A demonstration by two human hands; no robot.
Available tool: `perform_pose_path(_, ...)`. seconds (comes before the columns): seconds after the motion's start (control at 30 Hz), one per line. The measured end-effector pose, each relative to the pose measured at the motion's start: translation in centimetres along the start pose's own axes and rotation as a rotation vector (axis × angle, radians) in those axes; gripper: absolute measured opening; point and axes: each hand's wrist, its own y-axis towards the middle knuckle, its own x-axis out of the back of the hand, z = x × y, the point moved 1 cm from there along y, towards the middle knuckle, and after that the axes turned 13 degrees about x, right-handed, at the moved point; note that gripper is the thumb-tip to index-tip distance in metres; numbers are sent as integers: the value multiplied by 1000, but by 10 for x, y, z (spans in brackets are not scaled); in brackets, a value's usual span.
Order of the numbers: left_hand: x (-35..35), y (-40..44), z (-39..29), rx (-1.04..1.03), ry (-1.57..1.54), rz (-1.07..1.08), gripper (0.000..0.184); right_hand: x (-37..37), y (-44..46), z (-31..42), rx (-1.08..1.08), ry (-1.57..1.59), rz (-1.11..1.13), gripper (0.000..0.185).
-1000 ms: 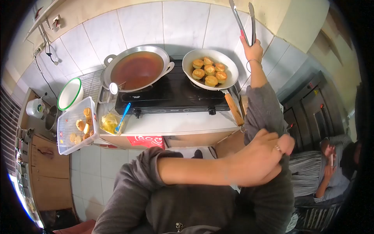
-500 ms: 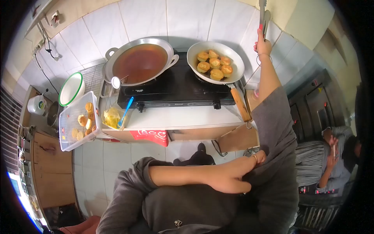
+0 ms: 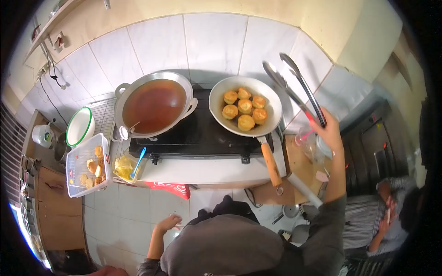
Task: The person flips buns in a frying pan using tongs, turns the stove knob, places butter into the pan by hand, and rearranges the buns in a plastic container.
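In my right hand (image 3: pixel 329 132) is a pair of metal tongs (image 3: pixel 301 89) with black and red handles, fingers closed round it. The tong arms are spread apart and point up and left, to the right of the white frying pan (image 3: pixel 216 112). Several browned round pastries (image 3: pixel 245 106) sit in that pan, and its wooden handle (image 3: pixel 270 163) points toward me. Down at my left side, my left hand (image 3: pixel 169 223) hangs over the floor with its fingers loosely extended, holding nothing.
A large wok of brown oil (image 3: pixel 154 108) with a thermometer (image 3: pixel 124 132) shares the black stove (image 3: pixel 198 142). On the left are a plastic box (image 3: pixel 76 170) of pastries, a yellow-filled tub (image 3: pixel 123 168) with blue brush, and a green-rimmed bowl (image 3: pixel 80 126). Another person (image 3: pixel 377 221) is at right.
My right hand has come down from the wall with the tongs, which have spread open. My left hand has left my right sleeve and dropped to my left side. The view has shifted.
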Motion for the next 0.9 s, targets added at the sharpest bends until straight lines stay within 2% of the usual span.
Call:
perform_pose_path(0.07,-11,48,55,115,-97,-130,40,12,-10,5,-114,-48,55,39)
perform_pose_path(0.17,-42,76,85,129,-274,-252,34,10,-29,-1,-156,61,-100,44)
perform_pose_path(0.2,-58,125,124,209,-583,-262,33,8,-33,-9,-109,56,-117,44)
perform_pose_path(0.23,-71,146,144,245,-685,-276,33,3,-39,-20,-68,54,-136,44)
perform_pose_path(0.27,-79,152,149,220,-586,-285,33,-1,-45,-27,-30,54,-157,45)
perform_pose_path(0.33,-90,166,157,81,-267,-305,32,-10,-45,-12,-143,216,-179,49)
perform_pose_path(0.4,-95,180,152,-48,-65,-327,32,-15,-48,-15,-193,241,-179,52)
perform_pose_path(0.5,-88,195,131,-85,-108,-321,31,-28,-50,-28,-229,352,-255,52)
perform_pose_path(0.53,-85,196,122,-78,-155,-306,31,-34,-50,-33,-232,402,-287,46)
perform_pose_path(0.63,-83,157,51,220,-705,-395,27,-39,-48,-43,-245,450,-271,40)
perform_pose_path(0.73,-82,160,30,144,-586,-359,27,-40,-48,-51,-267,505,-250,37)
perform_pose_path(0.83,-99,179,41,94,-303,-618,28,-39,-44,-47,-256,399,-213,39)
perform_pose_path(0.87,-103,178,43,126,-245,-604,31,-40,-42,-46,-231,384,-206,39)
perform_pose_path(0.9,-108,176,47,139,-323,-601,31,-40,-40,-45,-205,367,-200,39)
